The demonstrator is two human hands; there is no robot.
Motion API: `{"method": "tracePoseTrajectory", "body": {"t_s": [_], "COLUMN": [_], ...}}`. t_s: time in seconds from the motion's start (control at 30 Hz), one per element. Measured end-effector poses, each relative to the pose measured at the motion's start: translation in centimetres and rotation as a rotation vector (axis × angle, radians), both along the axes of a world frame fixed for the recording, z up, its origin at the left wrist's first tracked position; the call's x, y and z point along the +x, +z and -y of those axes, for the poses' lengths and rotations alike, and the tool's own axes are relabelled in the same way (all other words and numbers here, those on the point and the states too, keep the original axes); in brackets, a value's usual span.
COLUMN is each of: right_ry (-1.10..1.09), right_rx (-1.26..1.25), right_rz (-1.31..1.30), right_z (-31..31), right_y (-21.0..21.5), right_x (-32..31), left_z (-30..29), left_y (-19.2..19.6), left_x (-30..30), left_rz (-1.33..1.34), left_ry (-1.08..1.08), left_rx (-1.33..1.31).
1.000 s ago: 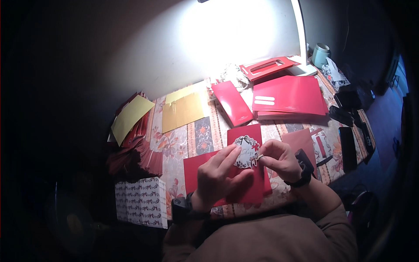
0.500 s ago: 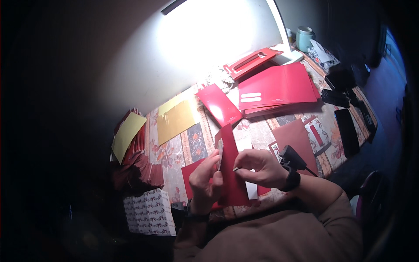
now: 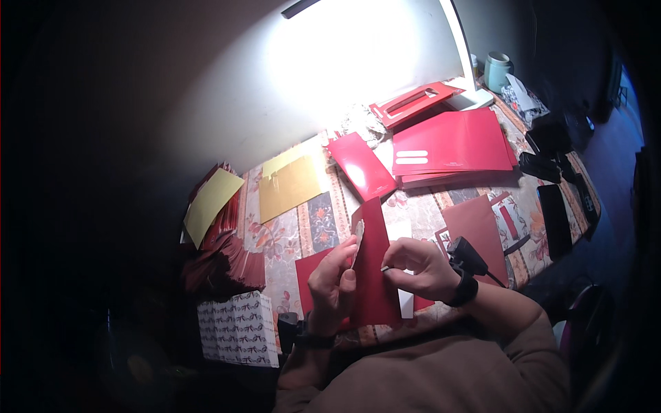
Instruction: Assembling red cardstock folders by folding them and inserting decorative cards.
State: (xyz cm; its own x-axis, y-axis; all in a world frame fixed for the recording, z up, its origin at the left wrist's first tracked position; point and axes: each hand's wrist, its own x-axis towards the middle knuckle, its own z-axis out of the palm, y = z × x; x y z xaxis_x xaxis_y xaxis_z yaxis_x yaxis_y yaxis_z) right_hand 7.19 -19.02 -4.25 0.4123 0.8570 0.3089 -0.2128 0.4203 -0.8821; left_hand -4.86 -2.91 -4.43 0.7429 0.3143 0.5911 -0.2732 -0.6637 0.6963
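Note:
My left hand (image 3: 330, 283) is closed around the left side of an upright red card or envelope (image 3: 374, 296). A pale, rough-edged flat piece (image 3: 359, 237) stands at its fingertips; I cannot make out what it is. My right hand (image 3: 423, 270) is at the card's right edge, thumb and forefinger pinching a tiny pale sliver (image 3: 385, 269). Behind that hand lies a white strip of paper (image 3: 405, 304). Another red sheet (image 3: 311, 275) rests flat on the table, partly covered by my left hand.
A stack of red envelopes (image 3: 454, 141) lies at the back beneath a white lamp (image 3: 460, 41). Yellow sheets (image 3: 292, 189) lie left, near red paper bundles (image 3: 231, 265) and a patterned white box (image 3: 237, 330). On the right are a phone (image 3: 554, 220) and a mug (image 3: 497, 72).
The whole view has shifted, so the table and its things sit further right in the picture. Both hands keep nearly the same hold at the red card.

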Motion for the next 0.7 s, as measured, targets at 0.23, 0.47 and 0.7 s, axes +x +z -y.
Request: {"method": "tracePoseTrajectory", "body": {"t_s": [0.23, 0.47, 0.7], "right_ry": [0.039, -0.005, 0.075], "right_rx": [0.004, 0.016, 0.106], "right_rz": [0.011, -0.032, -0.342], "right_z": [0.6, 2.2, 1.6], "right_y": [-0.8, -1.3, -0.8], "right_x": [0.2, 0.6, 1.1], "left_z": [1.4, 0.8, -3.3], "left_y": [2.0, 3.4, 0.8], "left_x": [-0.4, -1.0, -1.0], "left_rz": [-0.041, 0.035, -0.449], "left_ry": [0.054, 0.042, -0.268], "left_rx": [0.107, 0.282, -0.683]}}
